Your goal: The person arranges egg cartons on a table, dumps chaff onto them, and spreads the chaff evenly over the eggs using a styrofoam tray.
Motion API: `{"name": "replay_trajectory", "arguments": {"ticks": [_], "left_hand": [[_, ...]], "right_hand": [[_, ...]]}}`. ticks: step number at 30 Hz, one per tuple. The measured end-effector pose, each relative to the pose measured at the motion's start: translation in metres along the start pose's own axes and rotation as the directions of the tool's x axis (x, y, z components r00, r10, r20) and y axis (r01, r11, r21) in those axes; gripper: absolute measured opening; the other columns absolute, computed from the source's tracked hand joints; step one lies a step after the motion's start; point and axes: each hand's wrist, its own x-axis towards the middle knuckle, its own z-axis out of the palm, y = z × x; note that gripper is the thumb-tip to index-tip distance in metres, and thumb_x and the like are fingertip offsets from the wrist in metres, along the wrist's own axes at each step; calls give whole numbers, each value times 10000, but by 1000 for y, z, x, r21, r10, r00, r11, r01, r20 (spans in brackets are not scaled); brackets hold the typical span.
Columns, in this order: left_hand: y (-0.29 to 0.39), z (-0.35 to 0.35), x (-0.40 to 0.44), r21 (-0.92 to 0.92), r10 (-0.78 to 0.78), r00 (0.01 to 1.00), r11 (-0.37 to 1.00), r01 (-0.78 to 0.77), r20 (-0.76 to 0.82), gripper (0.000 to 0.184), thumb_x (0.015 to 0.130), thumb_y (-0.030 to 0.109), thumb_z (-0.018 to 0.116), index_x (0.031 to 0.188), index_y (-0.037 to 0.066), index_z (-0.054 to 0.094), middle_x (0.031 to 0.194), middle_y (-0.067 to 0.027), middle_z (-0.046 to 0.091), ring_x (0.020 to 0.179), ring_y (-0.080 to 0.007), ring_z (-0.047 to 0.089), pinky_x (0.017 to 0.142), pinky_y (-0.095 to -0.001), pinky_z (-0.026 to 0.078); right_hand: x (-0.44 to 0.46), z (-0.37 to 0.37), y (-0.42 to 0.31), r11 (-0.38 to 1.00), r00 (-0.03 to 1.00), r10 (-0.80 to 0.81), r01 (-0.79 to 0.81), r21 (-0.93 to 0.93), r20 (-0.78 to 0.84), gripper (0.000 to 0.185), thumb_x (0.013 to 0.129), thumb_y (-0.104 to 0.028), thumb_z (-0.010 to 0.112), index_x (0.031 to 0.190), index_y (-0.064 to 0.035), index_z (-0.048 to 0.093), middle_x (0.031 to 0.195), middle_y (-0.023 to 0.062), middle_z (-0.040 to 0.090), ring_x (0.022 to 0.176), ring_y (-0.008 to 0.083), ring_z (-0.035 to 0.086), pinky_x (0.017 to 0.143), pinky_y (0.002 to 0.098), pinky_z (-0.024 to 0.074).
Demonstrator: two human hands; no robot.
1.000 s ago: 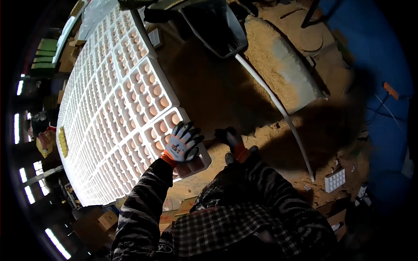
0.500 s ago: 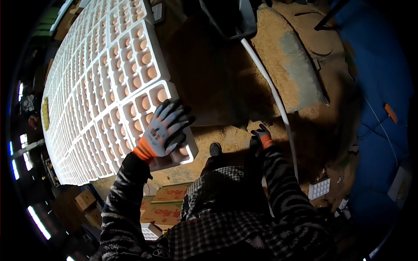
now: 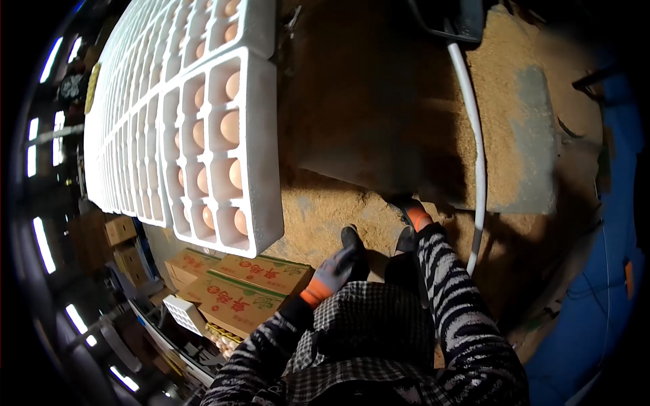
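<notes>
My left hand (image 3: pixel 330 275), in a grey glove with an orange cuff, hovers over my lap beside my checked apron (image 3: pixel 338 318). Its fingers point forward, loosely stretched, and nothing shows in them. In shadow above my right foot is my right hand (image 3: pixel 416 214), gloved alike. Its orange cuff is plain, but the dark fingers are hard to make out. To the left, a white foam tray (image 3: pixel 265 152) holds brown eggs (image 3: pixel 230 127) in square cells. It stands in a large array of similar trays, apart from both hands.
Printed cardboard boxes (image 3: pixel 247 298) are stacked at lower left, beside a small white tray (image 3: pixel 184 315) and more eggs (image 3: pixel 223 342). A white pipe (image 3: pixel 475 135) runs down from a dark container (image 3: pixel 450 20). Sawdust-like material (image 3: pixel 501 101) covers the ground. Blue sheeting (image 3: pixel 613 203) hangs at right.
My left hand has left the egg tray's corner and come down to my lap. The view has shifted, so the trays look nearer. My right hand stays low on the right.
</notes>
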Motion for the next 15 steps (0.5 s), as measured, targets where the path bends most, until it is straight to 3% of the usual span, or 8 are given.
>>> {"name": "replay_trajectory", "arguments": {"ticks": [3, 5, 6, 7, 8, 10, 11, 15], "left_hand": [[-122, 50, 54, -173, -179, 984, 970, 173, -23, 571, 896, 219, 662, 1415, 122, 443, 1282, -192, 581, 1180, -332, 565, 985, -384, 455], [-155, 51, 88, -258, -138, 984, 960, 105, -112, 511, 912, 114, 638, 1389, 59, 464, 1224, -125, 626, 1065, -206, 609, 914, -315, 477], [-201, 64, 105, -389, -282, 958, 889, 242, -50, 509, 934, 193, 621, 1405, 97, 454, 1216, -70, 627, 1053, -201, 610, 879, -321, 484], [-179, 48, 114, -492, -449, 887, 752, 439, 104, 500, 944, 236, 605, 1407, 121, 457, 1231, -51, 617, 1062, -205, 603, 878, -325, 481], [-152, 33, 121, -550, -570, 774, 566, 614, 277, 491, 954, 278, 589, 1409, 144, 460, 1245, -32, 607, 1071, -209, 597, 877, -329, 479], [-148, 44, 133, -613, -545, 763, 484, 624, 346, 493, 964, 333, 567, 1418, 181, 452, 1281, -33, 587, 1115, -209, 571, 890, -344, 469], [-143, 52, 140, -653, -472, 762, 413, 635, 443, 509, 963, 341, 568, 1431, 193, 435, 1317, -42, 564, 1151, -215, 553, 914, -358, 464], [-117, 101, 165, -746, -263, 768, 200, 636, 584, 610, 906, 503, 603, 1439, 258, 435, 1416, -57, 456, 1218, -239, 501, 971, -398, 444]], "right_hand": [[-6, -2, -10, 956, 999, 33, -26, -293, 18, 607, 922, -401, 609, 1402, -95, 399, 1046, 107, 628, 708, 230, 624, 515, 325, 413], [-10, -3, -13, 918, 998, 61, -52, -394, 10, 597, 923, -427, 599, 1382, -81, 436, 992, 84, 652, 656, 199, 617, 513, 316, 407], [-15, -2, -15, 918, 998, 66, -58, -392, 6, 595, 923, -440, 595, 1372, -74, 454, 964, 73, 663, 631, 184, 614, 512, 311, 404], [-21, 4, -7, 997, 1000, -2, 2, -78, 3, 476, 881, -455, 645, 1142, -57, 627, 875, 48, 667, 610, 148, 592, 510, 280, 400], [-19, 5, -2, 996, 1000, 4, -4, -86, 0, 476, 881, -455, 645, 1142, -57, 627, 875, 48, 667, 610, 148, 592, 510, 280, 400], [-13, 2, 9, 994, 988, -108, 105, 37, 109, 439, 849, -449, 675, 1077, -73, 659, 768, 23, 634, 566, 133, 559, 476, 253, 370], [2, 1, 20, 981, 996, -28, 10, 195, 90, 356, 857, -424, 665, 992, -95, 681, 665, -3, 579, 504, 129, 509, 457, 248, 359], [4, 12, 26, 987, 996, 93, -92, 133, -5, 262, 913, -355, 599, 885, -103, 667, 548, -22, 481, 437, 138, 448, 434, 273, 369]]}}
